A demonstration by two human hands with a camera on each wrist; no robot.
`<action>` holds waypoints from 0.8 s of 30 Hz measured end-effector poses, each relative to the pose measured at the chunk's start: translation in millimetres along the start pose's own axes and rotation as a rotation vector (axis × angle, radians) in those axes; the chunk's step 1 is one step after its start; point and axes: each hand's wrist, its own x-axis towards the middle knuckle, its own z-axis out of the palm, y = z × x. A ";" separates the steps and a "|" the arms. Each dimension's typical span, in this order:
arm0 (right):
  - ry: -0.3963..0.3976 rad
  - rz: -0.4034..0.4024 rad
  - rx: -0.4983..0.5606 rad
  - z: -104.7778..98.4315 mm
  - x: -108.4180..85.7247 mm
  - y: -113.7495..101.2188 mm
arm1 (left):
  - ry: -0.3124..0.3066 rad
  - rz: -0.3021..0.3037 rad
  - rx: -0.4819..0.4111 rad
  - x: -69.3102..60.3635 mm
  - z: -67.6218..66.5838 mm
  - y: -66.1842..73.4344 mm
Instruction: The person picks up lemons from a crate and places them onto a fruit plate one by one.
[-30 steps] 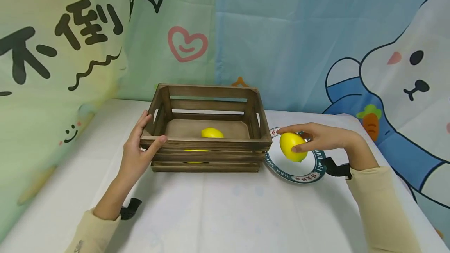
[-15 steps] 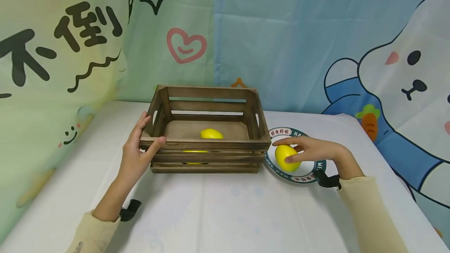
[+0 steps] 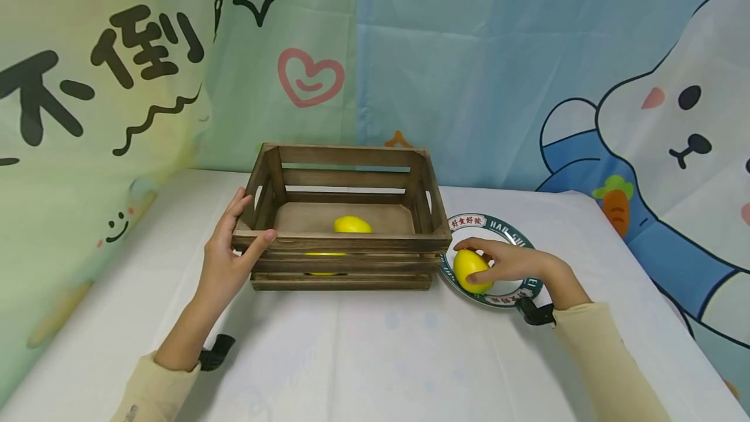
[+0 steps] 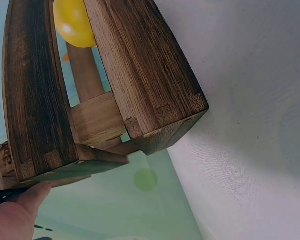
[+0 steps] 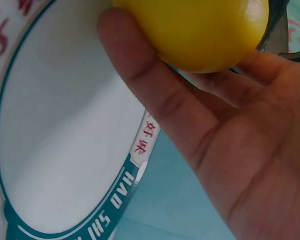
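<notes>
A brown slatted wooden crate stands on the table. My left hand grips its front left corner, thumb over the front rim; the left wrist view shows the thumb against a slat. One lemon lies inside the crate, partly hidden by the front slats. To the right, my right hand holds another lemon between thumb and fingers at the left part of a round plate. In the right wrist view the held lemon is close to the plate; I cannot tell whether they touch.
A white cloth covers the table. Behind it hangs a printed fabric backdrop with a cartoon bear and a heart. The plate, white with a green lettered rim, sits right beside the crate's right side.
My right hand has moved the held lemon down and to the left, from over the plate's middle to its left part. My left hand and the crate have stayed put.
</notes>
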 end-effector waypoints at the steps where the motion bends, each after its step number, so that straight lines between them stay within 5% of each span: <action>1: -0.001 -0.006 0.009 0.6 0.1 0.3 | -0.001 -0.001 -0.002 0.0 0.0 0.0; 11: 0.038 -0.080 -0.004 5.0 0.5 8.5 | 0.000 -0.004 0.003 0.0 -0.1 -0.5; 24: 0.021 -0.030 0.033 1.6 -1.0 7.7 | -0.003 -0.002 -0.004 0.0 -0.3 -1.6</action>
